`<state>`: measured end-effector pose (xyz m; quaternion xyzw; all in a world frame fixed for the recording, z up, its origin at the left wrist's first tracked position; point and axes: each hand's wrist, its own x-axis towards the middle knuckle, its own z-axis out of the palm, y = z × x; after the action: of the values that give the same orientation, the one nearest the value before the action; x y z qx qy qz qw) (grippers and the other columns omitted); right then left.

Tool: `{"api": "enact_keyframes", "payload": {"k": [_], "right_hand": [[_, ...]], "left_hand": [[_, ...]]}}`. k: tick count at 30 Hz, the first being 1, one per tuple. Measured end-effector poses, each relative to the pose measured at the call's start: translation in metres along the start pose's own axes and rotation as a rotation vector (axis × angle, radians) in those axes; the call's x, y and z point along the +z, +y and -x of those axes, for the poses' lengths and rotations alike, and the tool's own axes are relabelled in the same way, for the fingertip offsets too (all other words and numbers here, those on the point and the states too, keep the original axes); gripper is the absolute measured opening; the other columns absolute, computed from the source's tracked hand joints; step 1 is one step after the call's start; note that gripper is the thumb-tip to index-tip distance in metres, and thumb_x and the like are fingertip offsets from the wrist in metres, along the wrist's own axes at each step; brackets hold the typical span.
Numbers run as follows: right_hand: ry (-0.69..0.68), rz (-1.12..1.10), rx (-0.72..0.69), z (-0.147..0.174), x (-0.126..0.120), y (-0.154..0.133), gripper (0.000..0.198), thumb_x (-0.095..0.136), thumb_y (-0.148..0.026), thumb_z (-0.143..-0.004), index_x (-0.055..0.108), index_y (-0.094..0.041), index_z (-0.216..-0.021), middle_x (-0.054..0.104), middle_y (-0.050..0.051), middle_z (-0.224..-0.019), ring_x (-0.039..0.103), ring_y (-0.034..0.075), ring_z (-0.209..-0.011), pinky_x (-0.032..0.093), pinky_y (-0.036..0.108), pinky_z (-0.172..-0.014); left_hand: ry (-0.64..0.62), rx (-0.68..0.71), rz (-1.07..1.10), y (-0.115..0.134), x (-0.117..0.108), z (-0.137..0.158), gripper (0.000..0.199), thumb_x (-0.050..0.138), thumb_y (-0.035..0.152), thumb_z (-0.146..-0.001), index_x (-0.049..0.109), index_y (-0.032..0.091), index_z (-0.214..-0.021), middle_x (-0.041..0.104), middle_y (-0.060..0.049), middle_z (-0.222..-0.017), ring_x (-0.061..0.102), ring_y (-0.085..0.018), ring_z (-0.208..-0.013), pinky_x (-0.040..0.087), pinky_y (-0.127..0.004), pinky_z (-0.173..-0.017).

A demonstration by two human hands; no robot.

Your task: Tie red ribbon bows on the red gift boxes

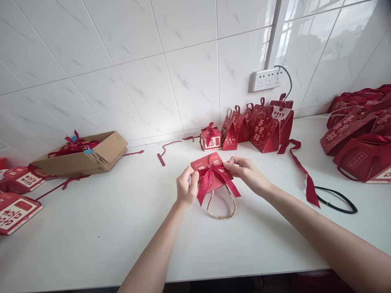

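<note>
In the middle of the white table a small red gift box (217, 184) with printed characters stands in front of me. A dark red ribbon (207, 184) is tied in a bow across its top, and both tails hang down over the near side. My left hand (187, 185) is closed on the bow's left loop at the box's left edge. On the opposite side my right hand (242, 169) pinches the right loop between thumb and fingers. A twisted gold cord handle (221, 217) droops from the box onto the table.
Finished-looking red boxes (265, 132) line the wall below a power strip (267, 79). A cardboard box (76, 162) of ribbons sits at left, near more red boxes (18, 211). At right lie a loose ribbon (301, 171), a black loop (339, 209) and piled red boxes (351, 130).
</note>
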<state>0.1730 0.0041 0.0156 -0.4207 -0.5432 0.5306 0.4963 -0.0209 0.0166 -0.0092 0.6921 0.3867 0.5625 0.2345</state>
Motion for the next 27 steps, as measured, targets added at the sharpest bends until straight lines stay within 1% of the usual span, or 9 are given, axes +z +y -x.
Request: {"api": "enact_keyframes", "payload": {"k": [5,9,14,18,22,25,26,27], "right_hand": [[-0.007,-0.108,0.042,-0.001,0.0018,0.0019,0.042,0.071,-0.046,-0.07,0.044,-0.017,-0.059,0.049,-0.005,-0.059,0.046,0.009,-0.056,0.037,0.026,-0.062],[-0.012,-0.131,0.055,-0.0018,0.0023,0.0035,0.041,0.073,-0.046,-0.069,0.046,-0.017,-0.06,0.051,-0.004,-0.06,0.049,0.009,-0.057,0.038,0.026,-0.062],[-0.006,-0.166,0.063,-0.0028,0.0024,0.0043,0.042,0.074,-0.046,-0.067,0.044,-0.017,-0.058,0.052,-0.004,-0.06,0.05,0.009,-0.057,0.039,0.026,-0.062],[-0.003,-0.185,0.074,-0.0027,0.0029,0.005,0.043,0.075,-0.046,-0.065,0.044,-0.017,-0.056,0.051,-0.004,-0.059,0.05,0.01,-0.056,0.04,0.026,-0.061],[-0.013,-0.162,0.062,-0.0024,0.0028,0.0062,0.043,0.072,-0.047,-0.069,0.042,-0.018,-0.057,0.05,-0.004,-0.059,0.051,0.01,-0.057,0.043,0.028,-0.064],[-0.035,-0.039,0.024,-0.0039,-0.0011,0.0057,0.039,0.07,-0.049,-0.071,0.047,-0.017,-0.065,0.056,-0.001,-0.067,0.056,0.013,-0.065,0.046,0.032,-0.072],[-0.055,0.008,0.012,-0.0047,-0.0036,0.0055,0.038,0.071,-0.049,-0.069,0.049,-0.018,-0.072,0.059,0.001,-0.076,0.059,0.015,-0.071,0.047,0.034,-0.073],[-0.086,0.049,0.002,-0.0056,-0.0065,0.0055,0.041,0.074,-0.047,-0.065,0.052,-0.018,-0.082,0.061,0.004,-0.089,0.061,0.018,-0.078,0.049,0.036,-0.075]], "left_hand": [[0.035,0.012,-0.042,0.0013,0.0011,-0.0007,0.033,0.048,0.028,-0.08,0.025,0.021,-0.058,0.026,0.005,-0.053,0.025,-0.01,-0.048,0.025,-0.025,-0.048],[0.065,0.016,-0.076,-0.0014,0.0033,-0.0016,0.03,0.048,0.026,-0.078,0.025,0.021,-0.058,0.025,0.006,-0.052,0.025,-0.01,-0.048,0.026,-0.024,-0.048],[0.066,0.011,-0.085,-0.0019,0.0046,-0.0037,0.028,0.045,0.028,-0.078,0.026,0.022,-0.058,0.024,0.007,-0.052,0.023,-0.009,-0.046,0.025,-0.023,-0.045],[0.064,-0.015,-0.066,-0.0016,0.005,-0.0048,0.028,0.044,0.03,-0.077,0.025,0.022,-0.058,0.025,0.007,-0.052,0.022,-0.009,-0.046,0.024,-0.023,-0.045],[0.069,-0.066,-0.035,-0.0032,0.0042,-0.0047,0.029,0.046,0.03,-0.076,0.025,0.022,-0.058,0.025,0.006,-0.052,0.023,-0.009,-0.047,0.024,-0.024,-0.046],[0.073,-0.134,0.003,-0.004,0.0016,-0.0065,0.031,0.048,0.029,-0.076,0.024,0.021,-0.058,0.024,0.006,-0.054,0.023,-0.009,-0.049,0.024,-0.023,-0.048],[0.074,-0.164,0.019,-0.0042,0.0005,-0.0077,0.032,0.048,0.029,-0.076,0.024,0.021,-0.057,0.023,0.006,-0.054,0.023,-0.009,-0.05,0.024,-0.023,-0.048],[0.074,-0.197,0.035,-0.0045,-0.0003,-0.0092,0.032,0.048,0.029,-0.076,0.023,0.021,-0.057,0.022,0.006,-0.054,0.023,-0.009,-0.05,0.023,-0.023,-0.048]]}}
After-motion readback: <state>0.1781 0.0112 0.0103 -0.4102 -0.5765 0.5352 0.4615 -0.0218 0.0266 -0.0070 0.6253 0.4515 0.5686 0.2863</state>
